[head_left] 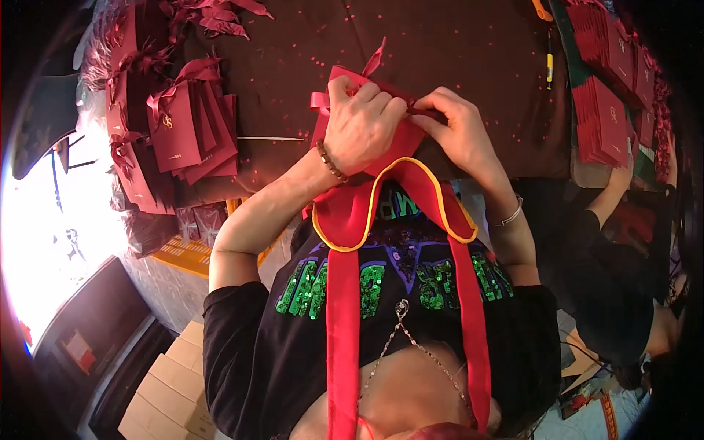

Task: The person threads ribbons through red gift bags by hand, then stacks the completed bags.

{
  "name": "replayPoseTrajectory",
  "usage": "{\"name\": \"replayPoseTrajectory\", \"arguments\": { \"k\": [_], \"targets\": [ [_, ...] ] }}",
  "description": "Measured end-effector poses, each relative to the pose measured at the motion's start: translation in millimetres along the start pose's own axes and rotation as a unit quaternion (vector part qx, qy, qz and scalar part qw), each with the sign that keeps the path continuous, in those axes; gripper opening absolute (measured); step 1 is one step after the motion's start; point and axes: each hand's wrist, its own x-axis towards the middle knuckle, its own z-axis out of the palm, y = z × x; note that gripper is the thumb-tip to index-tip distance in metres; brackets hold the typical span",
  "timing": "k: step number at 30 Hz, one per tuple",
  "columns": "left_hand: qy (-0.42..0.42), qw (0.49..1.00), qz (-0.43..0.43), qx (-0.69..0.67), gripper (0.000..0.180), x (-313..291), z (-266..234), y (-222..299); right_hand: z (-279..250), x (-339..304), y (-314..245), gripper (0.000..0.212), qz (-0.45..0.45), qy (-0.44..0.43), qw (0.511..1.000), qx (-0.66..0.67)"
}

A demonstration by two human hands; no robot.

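In front of my chest, a small dark red paper gift bag (402,147) rests on the cloth-covered table. A pinkish-red ribbon (320,101) makes a loop at its left, and a ribbon tail points up from its far edge. My left hand (364,126) lies across the bag with curled fingers closed on the ribbon, hiding much of it. Close by on the right, my right hand (460,130) pinches with thumb and forefinger at the bag's right edge. What sits in that pinch appears to be ribbon, mostly hidden by the fingers.
Ribboned red gift bags (192,128) pile up at the left, near a thin white stick (271,138). More stacked red bags (598,121) stand at the right, where another person's arm (614,189) reaches in. A yellow pen (549,67) and red specks lie on the brown tablecloth (469,44).
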Motion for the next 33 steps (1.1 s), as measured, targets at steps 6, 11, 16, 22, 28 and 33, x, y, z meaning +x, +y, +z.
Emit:
{"name": "replayPoseTrajectory", "arguments": {
  "k": [6, 11, 16, 22, 28, 33],
  "targets": [
    [0.052, 0.998, -0.009, -0.035, 0.025, 12, -14, -3, -2, -8, -2, 0.016, 0.005, 0.006, 1.0, 0.018],
    [-0.003, 1.0, -0.004, -0.027, 0.034, 15, -21, -10, -1, -7, -7, 0.017, -0.029, 0.017, 0.999, -0.004],
    [-0.129, 0.978, -0.049, -0.157, 0.016, 20, -27, -25, 5, -11, -6, 0.015, -0.038, 0.025, 0.998, -0.034],
    [-0.365, 0.929, 0.033, -0.048, 0.021, 46, -50, -45, 17, -9, -13, 0.014, -0.087, 0.023, 0.995, -0.05],
    [-0.495, 0.83, -0.125, -0.223, 0.022, 59, -44, -50, 21, -9, -11, 0.011, -0.096, 0.039, 0.994, -0.03],
    [-0.479, 0.761, -0.207, -0.385, 0.025, 63, -41, -51, 19, -10, -8, 0.012, -0.05, 0.027, 0.998, 0.021]
  ]
}}
